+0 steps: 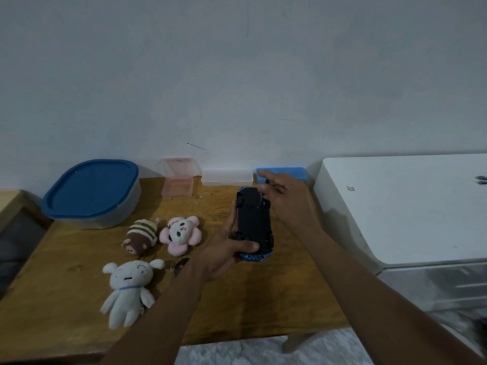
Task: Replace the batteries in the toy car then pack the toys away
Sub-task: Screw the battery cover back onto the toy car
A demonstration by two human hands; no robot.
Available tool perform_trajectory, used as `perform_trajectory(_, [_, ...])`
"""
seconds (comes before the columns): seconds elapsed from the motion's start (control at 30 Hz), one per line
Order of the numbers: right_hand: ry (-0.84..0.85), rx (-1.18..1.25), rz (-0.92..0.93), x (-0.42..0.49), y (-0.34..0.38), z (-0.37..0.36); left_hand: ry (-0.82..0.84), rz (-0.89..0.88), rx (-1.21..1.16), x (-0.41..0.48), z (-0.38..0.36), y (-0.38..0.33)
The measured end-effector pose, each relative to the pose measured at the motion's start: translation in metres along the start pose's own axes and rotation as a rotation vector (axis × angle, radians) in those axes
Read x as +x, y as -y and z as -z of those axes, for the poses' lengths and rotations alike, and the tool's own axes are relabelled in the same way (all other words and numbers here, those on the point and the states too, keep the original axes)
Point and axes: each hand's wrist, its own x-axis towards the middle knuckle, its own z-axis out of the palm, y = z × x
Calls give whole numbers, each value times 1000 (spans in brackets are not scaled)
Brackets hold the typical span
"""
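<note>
Here the left hand point(224, 248) grips the upturned toy car point(254, 222), thumb across its underside; the right hand point(284, 198) pinches a thin tool point(261, 200) against it

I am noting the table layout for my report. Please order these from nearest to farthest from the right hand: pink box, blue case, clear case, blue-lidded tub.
Measured in the head view from the right hand, which pinches a thin tool:
1. blue case, just behind the hand, by the wall.
2. clear case, to the left of the blue one.
3. pink box, further left.
4. blue-lidded tub, at the far left.
</note>
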Motion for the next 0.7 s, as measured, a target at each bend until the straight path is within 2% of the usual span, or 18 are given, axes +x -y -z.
perform_trajectory(0.37, [18,48,-26,3,0,0,6,0,3,2,1,2])
perform_trajectory(0.7, [5,-9,-8,3,-1,-1,5,-2,-4,1,-1,0])
